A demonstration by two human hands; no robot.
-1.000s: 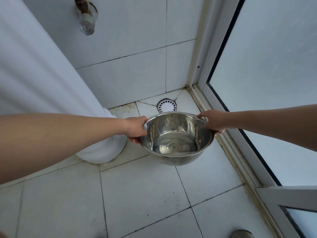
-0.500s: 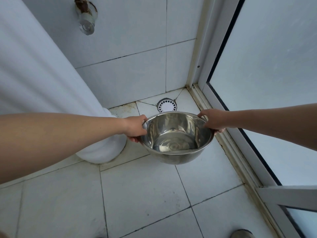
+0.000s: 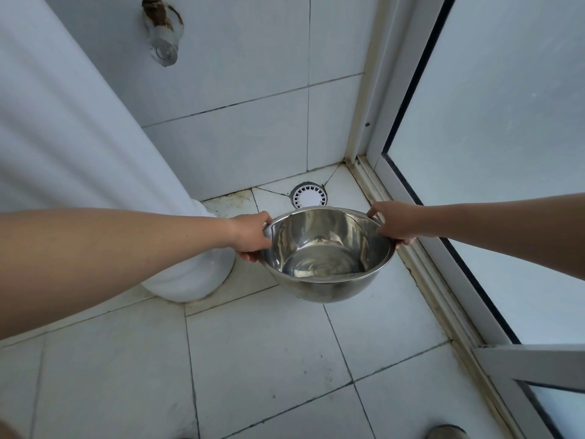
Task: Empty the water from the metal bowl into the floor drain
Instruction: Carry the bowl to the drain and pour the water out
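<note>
Head view: the metal bowl (image 3: pixel 329 248) is held clear of the floor tiles (image 3: pixel 269 353), roughly level, at frame centre. On the rim, the left hand (image 3: pixel 250 234) grips at the bowl's 9 o'clock and the right hand (image 3: pixel 395 223) at 3 o'clock, with the fingers of both curled round the edge. Shallow water (image 3: pixel 319 266) lies in the bottom. The floor drain (image 3: pixel 308 196) sits at 12 o'clock from the bowl, just past its far rim, in the corner. Both hands lie about equally near it.

Judgement: the pour must go over the far rim, tipping away from the person. Whether that rim stands over the grate cannot be told from this angle; it is possibly a little short.
</note>
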